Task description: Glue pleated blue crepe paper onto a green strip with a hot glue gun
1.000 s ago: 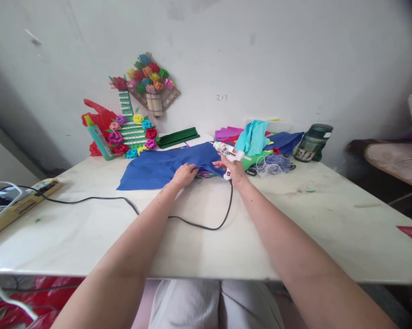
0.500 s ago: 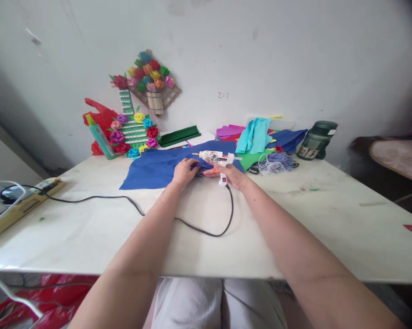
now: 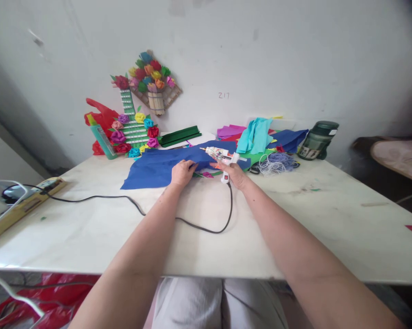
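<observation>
The head camera view, read as a dial about its middle, is filled from ten to two o'clock by a grey-white wall point(image 3: 277, 55) with "217" written on it. Below it, a pale, marbled tabletop point(image 3: 206, 253) reaches down past six o'clock. On that lies a blue sheet point(image 3: 151, 168), stretching from nine o'clock to just past the centre. A yellowish power strip point(image 3: 24, 205) rests at the table's edge near nine. At ten stands a green panel point(image 3: 134, 130) with white strips and paper roses around it; touching the wall at eleven is a diamond-shaped lattice point(image 3: 173, 95) with a stick vase point(image 3: 156, 103) of paper flowers. A dark green lidded bottle point(image 3: 317, 141) leans at nearly three, and a crumpled turquoise sheet point(image 3: 256, 136) lies at two.

The white hot glue gun point(image 3: 231, 158) is just off centre towards two o'clock, its nozzle pointing to ten above the blue sheet; whether the tip touches it, I cannot tell. Its black cord point(image 3: 206, 231) loops through six, under the left forearm, and on to the power strip. A tangle of white and lilac string point(image 3: 274, 164) sits at three. The right hand point(image 3: 238, 176), at half past three, is wrapped around the glue gun's handle. The left hand point(image 3: 182, 172), at half past eight, pinches the sheet's near edge between thumb and fingers. Between the hands, a magenta scrap point(image 3: 208, 174) peeks from under that edge.
</observation>
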The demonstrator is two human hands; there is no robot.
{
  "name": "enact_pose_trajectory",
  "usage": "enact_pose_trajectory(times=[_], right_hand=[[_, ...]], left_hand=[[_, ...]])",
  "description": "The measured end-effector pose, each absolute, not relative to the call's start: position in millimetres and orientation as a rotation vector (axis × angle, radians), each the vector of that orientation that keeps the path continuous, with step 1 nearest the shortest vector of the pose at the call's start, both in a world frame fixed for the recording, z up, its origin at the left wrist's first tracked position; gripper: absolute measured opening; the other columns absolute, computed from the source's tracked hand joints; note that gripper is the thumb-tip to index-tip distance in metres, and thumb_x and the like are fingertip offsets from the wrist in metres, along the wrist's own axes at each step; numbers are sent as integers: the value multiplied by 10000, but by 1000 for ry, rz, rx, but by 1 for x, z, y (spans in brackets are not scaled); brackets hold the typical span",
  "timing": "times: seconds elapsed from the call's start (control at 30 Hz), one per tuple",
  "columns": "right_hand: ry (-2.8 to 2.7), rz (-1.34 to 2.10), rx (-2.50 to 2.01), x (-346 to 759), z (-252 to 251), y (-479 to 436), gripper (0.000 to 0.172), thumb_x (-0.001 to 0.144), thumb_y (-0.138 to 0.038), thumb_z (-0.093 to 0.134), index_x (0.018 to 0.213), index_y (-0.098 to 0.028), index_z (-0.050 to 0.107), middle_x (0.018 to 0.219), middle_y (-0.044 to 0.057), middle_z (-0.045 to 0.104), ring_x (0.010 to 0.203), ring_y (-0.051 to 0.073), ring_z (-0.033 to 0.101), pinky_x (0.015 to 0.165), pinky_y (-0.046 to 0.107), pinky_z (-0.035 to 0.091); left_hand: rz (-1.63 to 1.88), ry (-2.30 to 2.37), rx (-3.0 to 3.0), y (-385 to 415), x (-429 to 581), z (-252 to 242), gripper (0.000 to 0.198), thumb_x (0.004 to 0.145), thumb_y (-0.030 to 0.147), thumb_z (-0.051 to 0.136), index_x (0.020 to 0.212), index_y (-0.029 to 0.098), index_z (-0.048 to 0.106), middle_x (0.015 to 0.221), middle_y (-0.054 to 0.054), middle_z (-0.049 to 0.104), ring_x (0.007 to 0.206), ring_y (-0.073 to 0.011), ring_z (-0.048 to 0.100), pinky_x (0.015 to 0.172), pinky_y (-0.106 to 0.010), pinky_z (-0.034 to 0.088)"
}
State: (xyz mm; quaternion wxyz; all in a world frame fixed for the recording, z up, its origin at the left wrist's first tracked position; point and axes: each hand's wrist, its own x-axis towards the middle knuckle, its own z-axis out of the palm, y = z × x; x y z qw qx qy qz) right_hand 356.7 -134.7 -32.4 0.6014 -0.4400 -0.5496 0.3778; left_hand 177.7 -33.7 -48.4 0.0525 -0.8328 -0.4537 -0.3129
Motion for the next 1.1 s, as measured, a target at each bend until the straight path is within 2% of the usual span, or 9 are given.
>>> enact_pose_trajectory(times=[0.17, 0.27, 0.4, 0.67, 0.87, 1.03, 1.1], right_hand=[[-1293, 893, -1109, 356, -35, -134, 555, 653, -549, 647, 1070, -182, 634, 950, 88, 687, 999, 265, 591, 925, 434, 388], [-1291, 881, -1094, 355, -35, -132, 545, 656, -530, 656, 1072, -178, 631, 935, 84, 690, 1009, 262, 587, 924, 422, 397], [-1266, 907, -1029, 353, -36, -122, 516, 685, -486, 655, 1082, -160, 608, 921, 91, 691, 931, 238, 626, 888, 399, 442], [-1194, 1026, -1074, 345, -22, -104, 371, 748, -406, 626, 1006, -140, 607, 799, 86, 698, 748, 201, 668, 743, 339, 527], [-1175, 971, -1112, 353, -22, -91, 367, 782, -401, 576, 1069, -174, 606, 840, 57, 696, 702, 176, 669, 646, 288, 522], [-1121, 958, -1180, 357, -21, -83, 362, 763, -391, 600, 1024, -141, 617, 834, 77, 692, 678, 176, 666, 495, 219, 481], [-1122, 943, -1198, 358, -20, -83, 359, 757, -383, 610, 1016, -135, 616, 838, 85, 691, 670, 177, 664, 462, 206, 466]], left_hand=[[-956, -1453, -2521, -29, 178, -48, 372, 832, 499, 406, 925, 255, 671, 821, -55, 658, 783, -201, 608, 627, -263, 412], [-990, -1469, -2551, -26, 178, -48, 344, 830, 475, 422, 960, 260, 657, 875, -43, 676, 824, -204, 613, 657, -268, 426], [-1000, -1496, -2571, -23, 178, -49, 322, 825, 448, 445, 999, 266, 645, 883, -36, 679, 832, -199, 612, 678, -266, 433], [-1009, -1467, -2575, -22, 175, -48, 341, 799, 491, 472, 937, 260, 680, 823, -44, 632, 803, -178, 578, 675, -245, 419], [-1003, -1183, -2783, -15, 168, -46, 314, 772, 466, 502, 842, 211, 671, 885, -24, 650, 851, -178, 538, 792, -273, 394], [-917, -1278, -2930, -7, 164, -40, 386, 774, 501, 453, 766, 171, 654, 625, 7, 558, 612, -130, 476, 600, -242, 359], [-952, -1281, -2974, -2, 164, -38, 382, 776, 487, 446, 742, 159, 639, 585, 20, 519, 565, -112, 438, 555, -231, 330]])
